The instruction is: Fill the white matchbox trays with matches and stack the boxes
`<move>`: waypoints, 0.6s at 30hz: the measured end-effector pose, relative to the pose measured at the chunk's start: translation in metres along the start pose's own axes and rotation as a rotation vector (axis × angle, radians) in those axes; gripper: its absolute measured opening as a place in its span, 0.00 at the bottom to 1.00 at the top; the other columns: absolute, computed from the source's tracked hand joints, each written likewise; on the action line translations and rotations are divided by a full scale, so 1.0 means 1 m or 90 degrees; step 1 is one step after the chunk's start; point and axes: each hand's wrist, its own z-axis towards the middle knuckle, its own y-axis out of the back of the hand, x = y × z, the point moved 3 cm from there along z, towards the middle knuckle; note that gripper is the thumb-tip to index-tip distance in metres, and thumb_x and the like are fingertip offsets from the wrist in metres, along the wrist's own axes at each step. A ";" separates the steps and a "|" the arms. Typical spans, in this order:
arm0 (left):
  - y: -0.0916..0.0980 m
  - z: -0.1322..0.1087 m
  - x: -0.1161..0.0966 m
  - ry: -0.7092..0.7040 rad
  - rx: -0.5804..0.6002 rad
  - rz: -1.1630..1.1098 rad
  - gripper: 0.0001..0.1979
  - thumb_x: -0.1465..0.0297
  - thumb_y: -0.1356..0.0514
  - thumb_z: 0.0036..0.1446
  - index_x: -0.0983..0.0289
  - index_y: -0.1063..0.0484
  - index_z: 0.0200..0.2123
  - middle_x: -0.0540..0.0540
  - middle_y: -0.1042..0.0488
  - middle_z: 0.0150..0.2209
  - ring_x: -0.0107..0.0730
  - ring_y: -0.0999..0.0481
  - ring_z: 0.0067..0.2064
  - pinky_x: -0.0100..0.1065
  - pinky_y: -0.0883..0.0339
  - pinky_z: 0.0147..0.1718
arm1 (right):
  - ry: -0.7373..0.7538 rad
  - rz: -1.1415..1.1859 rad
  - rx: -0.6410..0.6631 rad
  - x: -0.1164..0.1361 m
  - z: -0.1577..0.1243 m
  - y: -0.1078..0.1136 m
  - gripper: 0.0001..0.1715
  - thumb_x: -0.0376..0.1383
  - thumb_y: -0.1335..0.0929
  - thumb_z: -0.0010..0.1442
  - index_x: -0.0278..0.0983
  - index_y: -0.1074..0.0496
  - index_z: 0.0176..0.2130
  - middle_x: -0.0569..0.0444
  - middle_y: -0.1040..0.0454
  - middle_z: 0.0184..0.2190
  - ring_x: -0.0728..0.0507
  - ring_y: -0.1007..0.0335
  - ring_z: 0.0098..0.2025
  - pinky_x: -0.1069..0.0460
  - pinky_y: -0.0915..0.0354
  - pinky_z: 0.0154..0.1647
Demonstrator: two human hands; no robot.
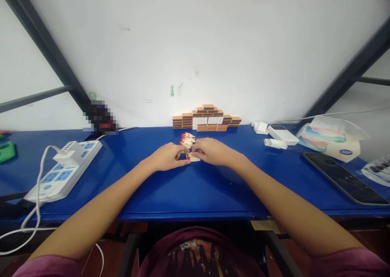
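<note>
A small white matchbox tray [195, 159] with red-tipped matches in it lies on the blue table between my two hands. My left hand [171, 157] is closed at the tray's left end, its thumb along the near side. From the right, my right hand [211, 150] reaches over the tray with thumb and fingers pinched together; what lies between those fingertips is hidden. Just behind the tray is a loose heap of matches [188, 140] with red heads. Farther back, brown-sided and white matchboxes [208, 118] stand stacked in a stepped pile against the wall.
At the left lie a white power strip [65, 173] with a plugged-in charger and cable, and a green object [6, 151]. On the right are white boxes [282, 135], a tissue pack [330, 138], a dark phone [344, 179] and clear plastic [378, 171].
</note>
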 end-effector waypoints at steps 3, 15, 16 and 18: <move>0.000 0.000 0.000 0.000 0.000 0.002 0.19 0.52 0.38 0.65 0.62 0.22 0.45 0.50 0.25 0.27 0.31 0.29 0.27 0.32 0.45 0.28 | -0.011 -0.001 0.007 -0.003 0.000 -0.002 0.11 0.34 0.33 0.72 0.36 0.21 0.40 0.47 0.19 0.40 0.43 0.27 0.40 0.52 0.44 0.38; 0.001 -0.001 -0.001 0.003 0.004 0.009 0.20 0.51 0.38 0.65 0.61 0.22 0.46 0.50 0.24 0.28 0.32 0.27 0.28 0.32 0.44 0.28 | -0.030 -0.013 0.009 -0.007 0.000 0.000 0.12 0.37 0.33 0.72 0.36 0.23 0.37 0.48 0.20 0.38 0.43 0.29 0.39 0.51 0.46 0.36; 0.001 -0.001 -0.001 0.003 0.003 0.008 0.20 0.51 0.38 0.65 0.61 0.22 0.47 0.50 0.24 0.28 0.32 0.27 0.28 0.32 0.44 0.28 | -0.031 -0.014 0.007 -0.007 0.000 0.000 0.13 0.37 0.33 0.73 0.35 0.23 0.37 0.47 0.20 0.37 0.43 0.29 0.39 0.51 0.46 0.36; 0.001 -0.001 0.000 0.003 0.003 0.009 0.20 0.51 0.39 0.66 0.61 0.22 0.47 0.50 0.25 0.27 0.32 0.27 0.28 0.33 0.45 0.28 | -0.031 -0.016 0.006 -0.007 0.000 -0.001 0.14 0.38 0.33 0.73 0.35 0.23 0.35 0.47 0.20 0.37 0.43 0.29 0.38 0.51 0.46 0.36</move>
